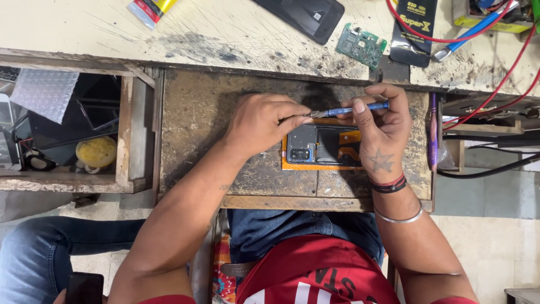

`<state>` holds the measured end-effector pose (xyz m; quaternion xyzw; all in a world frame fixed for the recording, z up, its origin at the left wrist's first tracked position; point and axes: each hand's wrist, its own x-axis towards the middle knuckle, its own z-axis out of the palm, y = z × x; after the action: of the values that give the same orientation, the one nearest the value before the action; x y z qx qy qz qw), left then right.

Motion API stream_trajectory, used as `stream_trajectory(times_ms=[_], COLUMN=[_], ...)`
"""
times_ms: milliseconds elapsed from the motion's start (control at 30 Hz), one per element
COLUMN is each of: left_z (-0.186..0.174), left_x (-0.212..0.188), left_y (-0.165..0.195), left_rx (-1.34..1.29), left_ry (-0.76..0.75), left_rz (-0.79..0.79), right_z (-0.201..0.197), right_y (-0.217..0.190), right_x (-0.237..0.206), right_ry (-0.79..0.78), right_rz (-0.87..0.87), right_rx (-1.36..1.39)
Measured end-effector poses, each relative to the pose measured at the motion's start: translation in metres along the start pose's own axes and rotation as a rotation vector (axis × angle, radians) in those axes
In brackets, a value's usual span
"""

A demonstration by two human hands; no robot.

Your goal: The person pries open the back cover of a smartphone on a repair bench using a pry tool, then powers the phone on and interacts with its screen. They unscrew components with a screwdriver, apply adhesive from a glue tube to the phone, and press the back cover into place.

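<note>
Red shirt (315, 276) nearest. Green circuit board (361, 45) at 12 on table (197, 34). Opened phone (320, 147) under both hands; right hand (383, 126) pinches blue screwdriver (351, 110), left hand (264, 121) pinches its tip, 9 o'clock side.

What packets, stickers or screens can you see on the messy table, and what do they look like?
Black packet: top right of bench, flat rectangle, black with yellow.
Small packet: top left edge, clear plastic, red and yellow.
Dark phone: top centre, black slab with a small white sticker.
</note>
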<state>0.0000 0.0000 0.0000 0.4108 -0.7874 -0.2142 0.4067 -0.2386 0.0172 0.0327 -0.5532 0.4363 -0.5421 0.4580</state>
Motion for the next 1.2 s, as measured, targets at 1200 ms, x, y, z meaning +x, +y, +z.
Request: stream_trajectory(times_ms=[1200], left_z=[-0.005], left_x=[0.010], left_y=[0.033], left_rx=[0.088], left_ry=[0.078], left_rz=[-0.007], right_z=[-0.006], right_y=[-0.009], right_x=[0.001], right_ry=[0.036], right_rz=[-0.139], right_rx=[-0.102])
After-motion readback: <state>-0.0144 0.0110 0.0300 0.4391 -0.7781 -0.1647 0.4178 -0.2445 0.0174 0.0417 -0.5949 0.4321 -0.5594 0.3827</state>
